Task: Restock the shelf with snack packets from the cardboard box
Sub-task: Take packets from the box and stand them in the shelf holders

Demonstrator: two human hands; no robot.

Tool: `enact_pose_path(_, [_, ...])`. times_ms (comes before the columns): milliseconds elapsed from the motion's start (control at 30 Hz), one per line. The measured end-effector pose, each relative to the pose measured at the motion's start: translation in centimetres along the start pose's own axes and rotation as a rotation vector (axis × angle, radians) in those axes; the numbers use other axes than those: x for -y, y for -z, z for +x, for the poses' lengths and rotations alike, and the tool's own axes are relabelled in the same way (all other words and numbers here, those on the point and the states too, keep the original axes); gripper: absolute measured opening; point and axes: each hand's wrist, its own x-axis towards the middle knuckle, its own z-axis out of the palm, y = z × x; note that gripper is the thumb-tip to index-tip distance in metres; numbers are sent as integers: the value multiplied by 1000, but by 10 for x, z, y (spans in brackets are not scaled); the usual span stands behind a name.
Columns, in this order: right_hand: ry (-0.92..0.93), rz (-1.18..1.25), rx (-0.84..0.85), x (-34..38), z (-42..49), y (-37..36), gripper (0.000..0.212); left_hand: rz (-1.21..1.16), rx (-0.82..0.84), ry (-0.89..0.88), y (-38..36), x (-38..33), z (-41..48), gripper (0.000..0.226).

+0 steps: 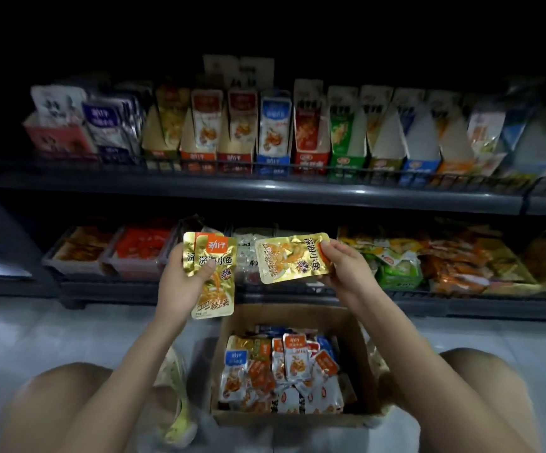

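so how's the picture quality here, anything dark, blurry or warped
Head view: top and corners go black; the upper shelf bows slightly from the wide lens, its cartons soft and dim; the left packet and right packet are sharp, with foil glare.

The upright packet (212, 273) is shiny gold with an orange-red label at its top, and the sideways packet (292, 258) is the same gold with an orange-yellow picture. The cardboard box (359, 325) is plain brown, its loose packets (284, 371) white, orange, blue and gold. The shelf (265, 191) is dark grey, and the blurred cartons (274, 132) along its front edge seem red, blue, green and orange.
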Motion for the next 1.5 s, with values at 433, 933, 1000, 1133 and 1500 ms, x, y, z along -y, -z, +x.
enact_pose_path(433, [220,-63,166,119,53,-104,26,-51,-157,-144,44,-71,96,42])
enact_pose_path(933, [473,-409,73,156,189,-249,38,-125,-321,-79,80,-71,193,45])
enact_pose_path(1000, [507,-466,75,156,204,-270,40,-109,-331,-99,85,-73,205,45])
enact_pose_path(1133, [644,-753,22,158,228,-304,27,-67,-352,-139,95,-73,221,50])
enact_pose_path(1500, [850,-1447,80,144,250,-334,42,-47,-378,-122,109,-65,238,54])
